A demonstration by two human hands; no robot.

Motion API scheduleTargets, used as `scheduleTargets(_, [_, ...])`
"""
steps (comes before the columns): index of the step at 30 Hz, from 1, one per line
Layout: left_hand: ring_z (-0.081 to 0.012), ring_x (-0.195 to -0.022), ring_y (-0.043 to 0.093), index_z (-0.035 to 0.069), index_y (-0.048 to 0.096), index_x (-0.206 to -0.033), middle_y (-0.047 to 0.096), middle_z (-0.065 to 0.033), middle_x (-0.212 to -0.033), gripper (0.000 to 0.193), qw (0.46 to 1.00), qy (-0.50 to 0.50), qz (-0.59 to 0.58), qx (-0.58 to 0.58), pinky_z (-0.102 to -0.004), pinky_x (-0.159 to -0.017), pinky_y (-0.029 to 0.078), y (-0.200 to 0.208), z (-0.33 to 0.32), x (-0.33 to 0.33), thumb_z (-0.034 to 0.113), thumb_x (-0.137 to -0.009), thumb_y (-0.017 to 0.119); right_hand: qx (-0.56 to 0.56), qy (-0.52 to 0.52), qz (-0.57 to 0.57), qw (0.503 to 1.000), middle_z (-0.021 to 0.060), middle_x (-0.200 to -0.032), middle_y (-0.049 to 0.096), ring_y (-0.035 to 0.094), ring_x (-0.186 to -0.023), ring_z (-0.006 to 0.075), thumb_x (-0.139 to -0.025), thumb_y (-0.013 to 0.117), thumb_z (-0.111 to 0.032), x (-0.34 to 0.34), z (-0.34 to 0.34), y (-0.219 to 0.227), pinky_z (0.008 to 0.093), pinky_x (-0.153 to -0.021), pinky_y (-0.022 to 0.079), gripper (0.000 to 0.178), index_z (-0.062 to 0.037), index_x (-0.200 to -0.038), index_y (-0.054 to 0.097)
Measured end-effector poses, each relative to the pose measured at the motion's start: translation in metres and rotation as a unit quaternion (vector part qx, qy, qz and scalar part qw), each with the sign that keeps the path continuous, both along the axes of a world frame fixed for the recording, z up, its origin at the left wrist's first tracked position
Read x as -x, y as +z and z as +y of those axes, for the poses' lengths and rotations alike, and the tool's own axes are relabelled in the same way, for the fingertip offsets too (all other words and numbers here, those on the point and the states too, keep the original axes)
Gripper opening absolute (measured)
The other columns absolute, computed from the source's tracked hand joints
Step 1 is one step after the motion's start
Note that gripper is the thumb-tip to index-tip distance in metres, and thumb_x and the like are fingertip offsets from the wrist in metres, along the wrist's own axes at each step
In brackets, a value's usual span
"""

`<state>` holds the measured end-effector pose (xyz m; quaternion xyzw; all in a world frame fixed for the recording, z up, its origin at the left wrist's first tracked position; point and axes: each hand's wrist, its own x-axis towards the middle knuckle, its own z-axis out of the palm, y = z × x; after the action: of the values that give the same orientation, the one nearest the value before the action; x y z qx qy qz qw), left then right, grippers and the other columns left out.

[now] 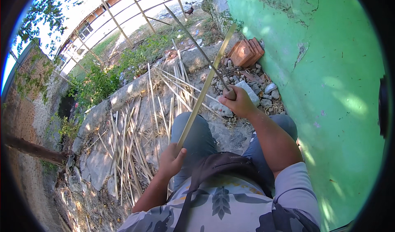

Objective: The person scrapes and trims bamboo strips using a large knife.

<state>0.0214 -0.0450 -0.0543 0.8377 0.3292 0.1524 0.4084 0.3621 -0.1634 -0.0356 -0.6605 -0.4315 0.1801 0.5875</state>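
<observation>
My left hand (170,161), low in front of my left knee, is closed round the lower end of a long, flat, pale yellow-green bamboo strip (198,104). The strip slants up and away to the right. In my right hand (242,102) is the handle of a long, narrow-bladed knife (191,38), its dark blade pointing up and to the left. Blade and strip cross in the picture a little above my right hand; whether they touch, I cannot tell. Many similar pale strips (128,149) lie loose on the ground to the left and ahead of my knees.
A green wall (329,88) rises close on my right. Stacked orange tiles or bricks (246,53) and stone rubble (265,94) lie at its foot. A low stone edge (123,93) borders the ground ahead, with green plants (101,83) and a pole fence (116,22) beyond.
</observation>
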Motion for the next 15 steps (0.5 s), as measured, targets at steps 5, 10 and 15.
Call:
scheduleTargets(5, [-0.015, -0.076, 0.056, -0.002, 0.06, -0.12, 0.059, -0.0036, -0.083, 0.049, 0.989, 0.008, -0.092, 0.115, -0.0331, -0.067, 0.045, -0.012, 0.031, -0.003, 0.044, -0.104, 0.051, 0.016, -0.003, -0.089, 0.996, 0.0107, -0.078, 0.068, 0.063, -0.07, 0.0172, -0.083, 0.08, -0.027, 0.008, -0.006, 0.022, 0.0353, -0.067, 0.051, 0.036, 0.0017, -0.102, 0.068])
scheduleTargets(10, [-0.0053, -0.072, 0.046, -0.002, 0.059, -0.121, 0.051, 0.0029, -0.082, 0.048, 0.969, 0.041, -0.126, 0.207, -0.0233, -0.063, 0.039, -0.008, 0.055, -0.021, 0.042, -0.108, 0.043, 0.038, 0.002, -0.092, 0.995, 0.0129, -0.075, 0.068, 0.065, -0.067, 0.0197, -0.082, 0.08, -0.027, 0.01, -0.004, 0.02, 0.0353, -0.066, 0.051, 0.033, 0.0002, -0.098, 0.069])
scheduleTargets(15, [-0.0066, -0.063, 0.046, -0.003, 0.063, -0.115, 0.051, 0.0038, -0.073, 0.05, 0.955, 0.155, -0.111, 0.227, -0.0248, -0.06, 0.039, -0.02, 0.074, -0.025, 0.042, -0.108, 0.045, 0.069, -0.05, -0.109, 0.99, 0.0169, -0.075, 0.068, 0.069, -0.068, 0.0274, -0.081, 0.081, -0.025, 0.005, 0.001, 0.018, 0.0383, -0.065, 0.052, 0.031, -0.0003, -0.094, 0.067])
